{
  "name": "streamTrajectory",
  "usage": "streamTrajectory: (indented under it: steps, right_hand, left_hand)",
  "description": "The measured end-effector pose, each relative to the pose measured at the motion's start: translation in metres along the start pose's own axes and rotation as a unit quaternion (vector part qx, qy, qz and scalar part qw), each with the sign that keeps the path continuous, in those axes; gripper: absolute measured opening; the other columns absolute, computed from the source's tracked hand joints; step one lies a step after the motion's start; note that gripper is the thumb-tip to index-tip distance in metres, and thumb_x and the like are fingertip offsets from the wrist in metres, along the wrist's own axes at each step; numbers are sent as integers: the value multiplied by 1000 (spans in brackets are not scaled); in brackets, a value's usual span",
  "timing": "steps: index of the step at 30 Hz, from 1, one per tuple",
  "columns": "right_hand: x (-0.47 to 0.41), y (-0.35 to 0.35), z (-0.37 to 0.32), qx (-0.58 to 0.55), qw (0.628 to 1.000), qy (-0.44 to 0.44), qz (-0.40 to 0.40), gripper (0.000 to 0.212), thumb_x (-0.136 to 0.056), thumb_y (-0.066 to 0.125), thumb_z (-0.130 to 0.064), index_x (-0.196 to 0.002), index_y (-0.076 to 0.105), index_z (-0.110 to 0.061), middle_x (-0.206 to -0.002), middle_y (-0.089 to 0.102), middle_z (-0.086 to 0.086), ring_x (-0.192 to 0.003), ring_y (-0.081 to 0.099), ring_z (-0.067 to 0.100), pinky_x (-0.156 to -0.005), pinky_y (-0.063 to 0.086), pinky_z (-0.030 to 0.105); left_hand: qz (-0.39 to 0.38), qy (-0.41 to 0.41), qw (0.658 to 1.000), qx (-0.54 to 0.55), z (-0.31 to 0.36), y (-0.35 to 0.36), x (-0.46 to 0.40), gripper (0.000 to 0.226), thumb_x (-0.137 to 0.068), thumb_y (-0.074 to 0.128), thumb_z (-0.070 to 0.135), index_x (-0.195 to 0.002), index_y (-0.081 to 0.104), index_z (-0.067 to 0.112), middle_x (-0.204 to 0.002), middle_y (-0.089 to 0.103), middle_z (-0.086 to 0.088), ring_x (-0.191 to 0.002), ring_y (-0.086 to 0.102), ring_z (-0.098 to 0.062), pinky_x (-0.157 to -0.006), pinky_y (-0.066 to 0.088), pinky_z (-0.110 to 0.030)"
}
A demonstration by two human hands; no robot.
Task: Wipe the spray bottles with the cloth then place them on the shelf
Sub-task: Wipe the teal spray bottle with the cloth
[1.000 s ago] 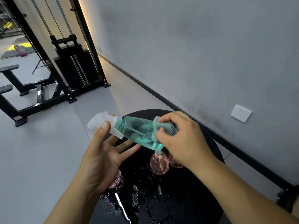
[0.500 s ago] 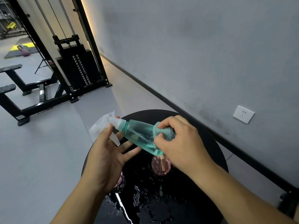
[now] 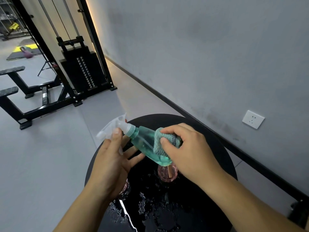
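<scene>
The left hand (image 3: 110,158) pinches the white sprayer (image 3: 111,129) between thumb and a finger behind, its other fingers spread straight under the tilted teal bottle (image 3: 145,143). The right hand (image 3: 187,151) grips a green cloth (image 3: 163,144) around the bottle. Below, on the wet black table (image 3: 217,148), stand what look like 2 pink bottles (image 3: 168,172).

We are seeing two pink bottles (image 3: 167,171) standing on the wet black table (image 3: 217,148) directly under our hands, while bare tabletop is lying open toward the wall (image 3: 200,47).
</scene>
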State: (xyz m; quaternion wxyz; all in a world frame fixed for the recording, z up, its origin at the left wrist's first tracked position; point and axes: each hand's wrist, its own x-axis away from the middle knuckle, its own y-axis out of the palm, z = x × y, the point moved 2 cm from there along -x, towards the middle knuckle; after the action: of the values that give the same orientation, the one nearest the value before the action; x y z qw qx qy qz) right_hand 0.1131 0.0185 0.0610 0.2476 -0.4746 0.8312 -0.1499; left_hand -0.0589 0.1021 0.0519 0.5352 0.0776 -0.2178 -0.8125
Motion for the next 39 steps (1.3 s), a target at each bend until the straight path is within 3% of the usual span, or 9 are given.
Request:
streamTrajectory:
  steps: [4,10,13,16,23,29,35,39]
  right_hand:
    - [1,2,-12,-29,998,-49,-19,22,-98,69,-23,-119,74,-28,-114,65,-21,-109,61,-8,-84,48,4]
    - [-3,-3,-1,13,1000,2,-28,12,-91,69,-22,-97,71,-32,-103,64,-18,-98,62,-4,-79,49,9]
    - [-2,0,-4,-5,999,-24,-31,15,-95,70,-22,-106,74,-30,-107,65,-19,-103,62,-6,-84,48,7]
    - [-2,2,-11,-17,997,-61,-35,19,-97,71,-24,-114,76,-28,-111,66,-20,-108,63,-5,-88,48,8]
    - [-7,-8,5,16,998,41,-33,8,-88,72,-26,-95,73,-31,-100,68,-17,-92,62,-7,-73,47,6]
    - [-3,-6,-9,-36,998,-35,-24,17,-94,74,-24,-110,77,-29,-107,69,-20,-104,64,-7,-84,46,5]
    - [-8,-12,6,-1,998,56,-19,6,-88,75,-29,-94,75,-32,-101,71,-18,-92,65,-7,-72,49,6]
    - [-2,-6,3,-15,999,25,-14,11,-94,74,-25,-103,76,-31,-105,68,-19,-97,62,-10,-74,47,3]
  left_hand:
    - [-53,-5,998,-33,-5,4,2,39,-110,43,38,-140,63,24,-138,72,-8,-117,74,-36,-90,64,-51]
    - [-51,5,998,-37,-7,0,-1,41,-109,45,35,-146,58,22,-143,68,-9,-122,71,-39,-93,62,-56]
    - [-54,1,997,-56,-10,3,-1,38,-108,45,35,-139,64,23,-140,70,-8,-121,73,-34,-92,63,-51]
    - [-74,1,994,-79,-12,5,1,35,-109,43,35,-123,76,35,-134,74,-4,-119,74,-31,-94,63,-50]
    - [-44,20,998,-37,-3,-1,-1,38,-109,45,34,-142,63,29,-140,71,-7,-121,72,-36,-90,64,-50]
    - [-50,12,998,-44,-4,3,3,39,-107,47,36,-142,62,26,-135,73,-9,-118,74,-34,-84,66,-46]
    - [-28,33,999,-16,9,0,1,40,-106,47,35,-141,62,23,-130,75,-12,-115,75,-34,-83,66,-47]
    - [-5,44,999,-16,10,-1,0,34,-105,48,37,-132,66,29,-129,76,-10,-113,76,-34,-84,66,-49]
